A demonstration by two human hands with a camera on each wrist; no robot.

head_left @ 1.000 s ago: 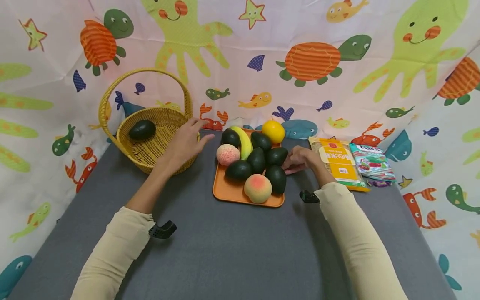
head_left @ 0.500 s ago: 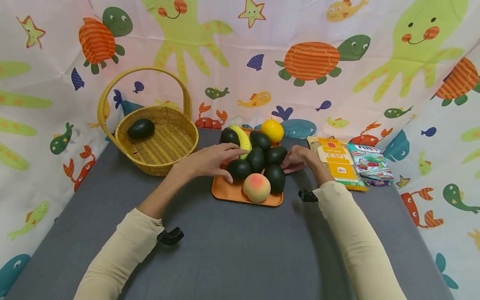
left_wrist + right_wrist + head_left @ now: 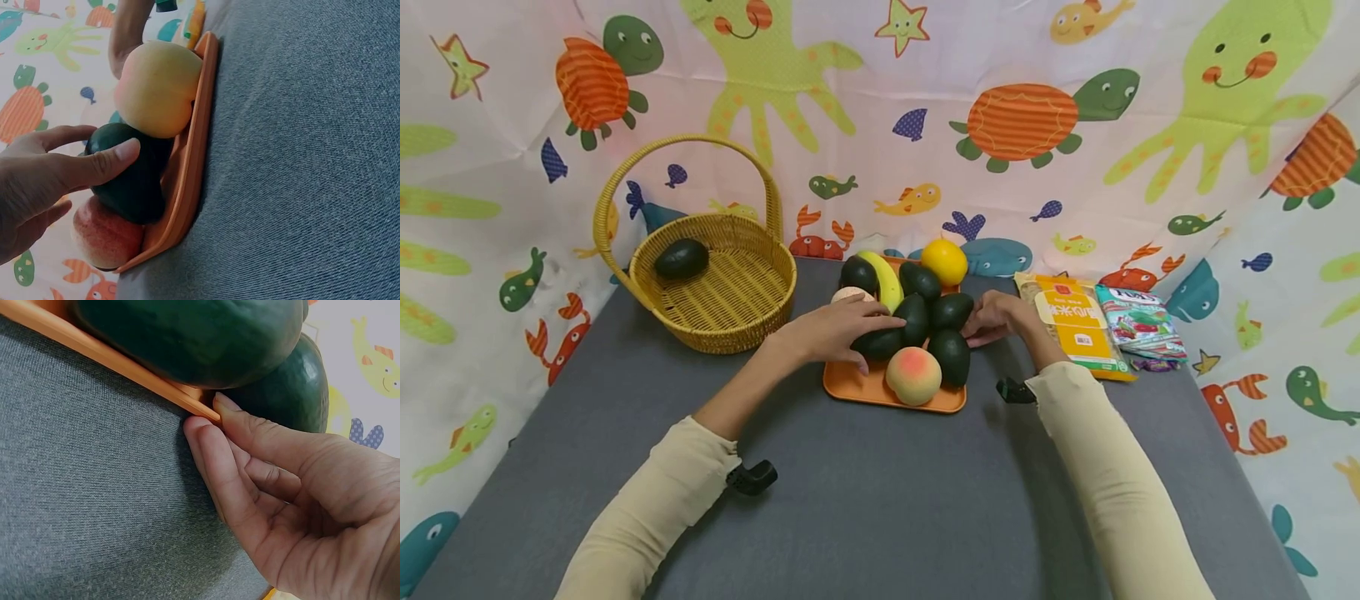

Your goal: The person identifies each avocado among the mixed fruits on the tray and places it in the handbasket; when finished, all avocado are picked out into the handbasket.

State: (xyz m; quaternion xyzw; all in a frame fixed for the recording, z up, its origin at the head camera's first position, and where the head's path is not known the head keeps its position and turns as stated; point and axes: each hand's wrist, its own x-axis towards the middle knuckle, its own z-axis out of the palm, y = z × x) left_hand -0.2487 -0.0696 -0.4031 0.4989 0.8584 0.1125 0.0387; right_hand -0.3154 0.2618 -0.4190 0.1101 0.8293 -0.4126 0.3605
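Note:
My left hand (image 3: 831, 331) has its thumb and fingers around a dark green avocado (image 3: 128, 181) at the left of the orange tray (image 3: 850, 382). In the left wrist view a speckled pink peach (image 3: 106, 234) sits beside that avocado, and a yellow-pink peach (image 3: 913, 376) lies at the tray's front. My right hand (image 3: 996, 319) pinches the tray's right rim (image 3: 187, 403) between thumb and fingers, close to other avocados (image 3: 206, 337). Several avocados, a banana (image 3: 888, 283) and a yellow round fruit (image 3: 944, 262) share the tray. The left hand partly covers the speckled peach in the head view.
A yellow wicker basket (image 3: 730, 337) with a tall handle stands at the back left, one avocado (image 3: 682, 259) inside. At the right lie a yellow food packet (image 3: 1075, 325), a teal packet (image 3: 1141, 321) and a small purple wrapper (image 3: 1155, 365). A printed curtain (image 3: 850, 100) hangs behind.
My left hand has moved from beside the basket rightward and down to the tray and taken hold of an avocado there. The right hand stays at the tray's rim.

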